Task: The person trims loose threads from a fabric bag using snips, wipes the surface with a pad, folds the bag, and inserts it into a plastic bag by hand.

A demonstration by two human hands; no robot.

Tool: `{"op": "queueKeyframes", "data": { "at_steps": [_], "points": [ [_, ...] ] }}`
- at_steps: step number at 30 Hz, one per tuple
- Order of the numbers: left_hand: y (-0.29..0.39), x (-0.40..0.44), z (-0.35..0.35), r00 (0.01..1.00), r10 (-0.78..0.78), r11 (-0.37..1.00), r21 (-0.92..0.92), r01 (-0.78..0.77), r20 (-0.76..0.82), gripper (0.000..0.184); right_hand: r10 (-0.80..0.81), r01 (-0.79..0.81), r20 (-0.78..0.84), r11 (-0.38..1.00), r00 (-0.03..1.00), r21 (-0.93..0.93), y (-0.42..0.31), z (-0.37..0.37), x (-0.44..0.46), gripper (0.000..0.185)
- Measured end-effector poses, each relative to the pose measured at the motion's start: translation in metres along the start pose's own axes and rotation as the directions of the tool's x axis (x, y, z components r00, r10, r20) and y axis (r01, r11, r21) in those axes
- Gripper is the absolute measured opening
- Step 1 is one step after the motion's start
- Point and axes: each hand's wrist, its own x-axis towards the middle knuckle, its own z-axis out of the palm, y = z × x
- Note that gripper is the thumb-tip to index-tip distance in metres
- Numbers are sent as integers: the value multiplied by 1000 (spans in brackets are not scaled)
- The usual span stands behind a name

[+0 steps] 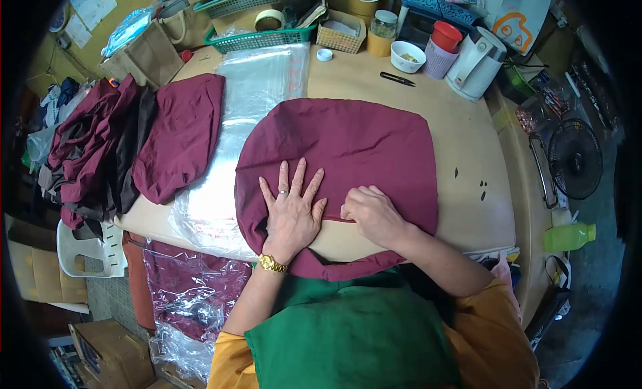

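One heap of maroon and black cloth (93,141) slumps at the left end of the desk (471,151), beside a flat maroon panel (184,121) that partly overlaps clear plastic sleeves (261,71). Right of these, a large maroon fabric piece (361,135) lies in front of a worker in a green apron (348,335), its slightly longer span running side to side. The left hand (292,218), wearing a ring and with a gold watch (273,263) at its wrist, presses flat on the lower left of the fabric, fingers spread away from the body. Just beside it, the right hand (374,217) is curled closed at the inner edge of the near-side opening; whether it pinches a fold cannot be told. Most of the fabric stretches beyond both hands, while a narrow band loops back toward the apron. Black thread snips (398,79) lie farther off, near a white bowl (408,56) and an electric kettle (475,64).
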Motion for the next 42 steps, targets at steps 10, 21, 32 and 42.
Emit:
{"op": "queueKeyframes", "data": {
  "at_steps": [10,21,32,42],
  "points": [
    [0,0,0,1000,-16,1000,3,16,6,52,25,-26,-47,999,999,-22,-16,-4,-8,10],
    [1,-1,1,1000,-16,1000,-18,16,-11,52,-74,73,-2,989,997,-130,-10,-4,5,4],
    [-10,-1,-1,997,54,998,-39,-52,54,54,-9,12,30,993,1000,-115,-9,-17,-2,6],
    [-12,-6,2,996,85,996,-35,-84,33,55,-53,37,-157,994,986,-106,-21,6,7,5]
  ]
}}
